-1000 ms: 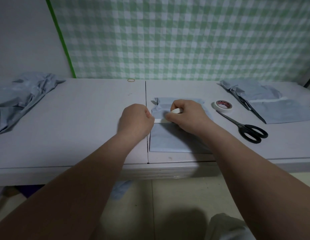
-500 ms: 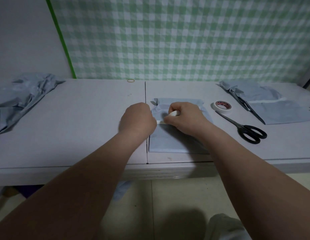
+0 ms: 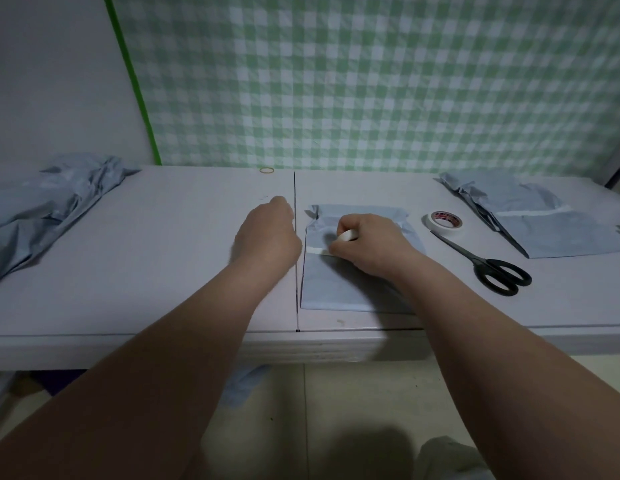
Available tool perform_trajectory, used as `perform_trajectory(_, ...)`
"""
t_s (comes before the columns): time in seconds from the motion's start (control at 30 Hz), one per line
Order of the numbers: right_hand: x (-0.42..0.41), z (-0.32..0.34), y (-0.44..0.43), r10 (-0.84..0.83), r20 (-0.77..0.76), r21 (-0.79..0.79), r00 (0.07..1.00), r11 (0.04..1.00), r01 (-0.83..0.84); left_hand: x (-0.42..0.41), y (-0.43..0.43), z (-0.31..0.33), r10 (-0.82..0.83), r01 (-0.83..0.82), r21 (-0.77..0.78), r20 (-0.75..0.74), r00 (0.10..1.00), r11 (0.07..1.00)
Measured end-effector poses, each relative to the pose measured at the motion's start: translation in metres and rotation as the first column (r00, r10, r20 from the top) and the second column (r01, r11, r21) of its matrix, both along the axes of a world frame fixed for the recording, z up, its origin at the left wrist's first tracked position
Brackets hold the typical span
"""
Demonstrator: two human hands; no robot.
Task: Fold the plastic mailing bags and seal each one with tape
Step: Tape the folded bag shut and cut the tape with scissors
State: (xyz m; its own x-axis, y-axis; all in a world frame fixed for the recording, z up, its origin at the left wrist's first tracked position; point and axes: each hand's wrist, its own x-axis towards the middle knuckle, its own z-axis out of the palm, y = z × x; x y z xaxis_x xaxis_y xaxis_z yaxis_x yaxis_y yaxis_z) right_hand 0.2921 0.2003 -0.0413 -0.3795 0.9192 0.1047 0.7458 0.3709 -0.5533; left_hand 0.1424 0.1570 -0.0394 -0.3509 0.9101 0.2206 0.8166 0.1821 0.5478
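Note:
A folded light-blue mailing bag [image 3: 339, 289] lies flat on the table [image 3: 163, 271], just right of the table's seam. A white tape strip [image 3: 317, 251] runs across the bag's fold. My left hand [image 3: 267, 237] sits at the strip's left end by the bag's edge, fingers curled under and hidden. My right hand [image 3: 370, 245] rests on the bag, grips a small white tape roll [image 3: 347, 234] and presses the strip down. A second tape roll [image 3: 443, 221] lies to the right of the bag.
Black scissors [image 3: 488, 268] lie right of the bag, near the second roll. Several flat blue bags [image 3: 551, 226] are stacked at the far right and a crumpled blue heap [image 3: 41, 216] at the far left. A rubber band [image 3: 267, 170] lies by the checked wall.
My left hand has shifted slightly left and away from the bag's edge. A short length of the white strip now shows between the hands. My right hand stays on the bag.

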Motion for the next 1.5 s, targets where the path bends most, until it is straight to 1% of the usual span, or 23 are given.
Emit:
perform_trajectory(0.07, 0.000, 0.000, 0.000, 0.001, 0.007, 0.009, 1.000, 1.000, -0.002, 0.009, -0.013, 0.000, -0.090, 0.090, 0.073, -0.007, 0.996, 0.993)
perform_trajectory(0.1, 0.000, -0.001, -0.001, 0.005, 0.008, 0.013, 1.000, 1.000, -0.005, 0.016, -0.020, 0.000, -0.171, 0.172, 0.072, -0.026, 0.985, 0.982)
perform_trajectory(0.13, 0.000, 0.000, -0.001, 0.009, 0.002, 0.014, 1.000, 1.000, -0.009, 0.024, -0.027, -0.002, -0.259, 0.261, 0.040, -0.047, 0.965, 0.964)
perform_trajectory(0.17, 0.000, 0.000, -0.001, 0.012, -0.007, 0.015, 1.000, 1.000, -0.012, 0.030, -0.034, -0.005, -0.336, 0.335, -0.024, -0.063, 0.940, 0.942)
perform_trajectory(0.23, 0.001, 0.001, -0.003, 0.016, -0.010, 0.017, 1.000, 1.000, -0.016, 0.035, -0.041, -0.014, -0.415, 0.390, -0.187, -0.117, 0.902, 0.902)
perform_trajectory(0.3, 0.001, 0.002, -0.005, 0.023, -0.002, 0.021, 1.000, 1.000, -0.023, 0.034, -0.041, -0.023, -0.416, 0.352, -0.289, -0.197, 0.888, 0.890)
perform_trajectory(0.4, 0.004, 0.003, -0.008, 0.045, -0.004, 0.033, 0.999, 0.998, -0.045, 0.033, -0.040, -0.027, -0.415, 0.302, -0.365, -0.288, 0.863, 0.881)
perform_trajectory(0.5, 0.014, 0.005, -0.010, 0.038, -0.096, -0.003, 0.995, 0.999, -0.038, 0.035, -0.041, -0.024, -0.438, 0.274, -0.437, -0.334, 0.835, 0.857)
perform_trajectory(0.57, 0.023, 0.001, -0.012, -0.028, -0.171, -0.010, 0.985, 1.000, 0.026, 0.036, -0.042, -0.022, -0.438, 0.264, -0.459, -0.329, 0.836, 0.848)
perform_trajectory(0.67, 0.033, -0.013, -0.016, -0.164, -0.296, 0.029, 0.941, 0.983, 0.181, 0.038, -0.044, -0.021, -0.432, 0.255, -0.468, -0.324, 0.842, 0.846)
perform_trajectory(0.73, 0.036, -0.021, -0.018, -0.202, -0.337, 0.055, 0.920, 0.971, 0.233, 0.039, -0.044, -0.020, -0.428, 0.248, -0.468, -0.329, 0.842, 0.848)
perform_trajectory(1.0, 0.033, -0.017, -0.018, -0.183, -0.318, 0.037, 0.930, 0.978, 0.205, 0.039, -0.044, -0.017, -0.432, 0.254, -0.466, -0.328, 0.840, 0.847)
perform_trajectory(1.17, 0.026, -0.010, -0.016, -0.238, -0.343, 0.014, 0.909, 0.966, 0.259, 0.042, -0.042, -0.017, -0.444, 0.279, -0.449, -0.320, 0.837, 0.849)
perform_trajectory(1.4, 0.025, -0.009, -0.013, -0.233, -0.327, 0.002, 0.916, 0.969, 0.248, 0.042, -0.042, -0.018, -0.446, 0.266, -0.473, -0.324, 0.834, 0.840)
perform_trajectory(1.5, 0.019, -0.007, -0.012, -0.208, -0.384, -0.043, 0.900, 0.977, 0.208, 0.041, -0.041, -0.020, -0.440, 0.277, -0.444, -0.324, 0.837, 0.852)
